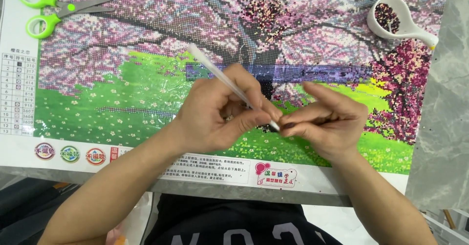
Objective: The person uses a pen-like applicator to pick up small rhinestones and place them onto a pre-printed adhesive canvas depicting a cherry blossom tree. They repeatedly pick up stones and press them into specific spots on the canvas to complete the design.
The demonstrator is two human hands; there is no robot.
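My left hand (220, 111) grips a slim white applicator pen (215, 71) that slants up to the left, its tip down by my right fingertips. My right hand (325, 120) is pinched at the pen's tip, thumb and forefinger together; whether a bead sits between them I cannot tell. Both hands hover over a diamond-painting canvas (146, 84) showing a pink blossom tree on green grass, partly covered with beads and clear film.
Green-handled scissors (49, 10) lie at the canvas's top left corner. A white spouted tray (398, 18) with dark beads sits at the top right. A grey marbled tabletop (447, 128) shows on the right. The canvas's white border (205, 169) runs along the near table edge.
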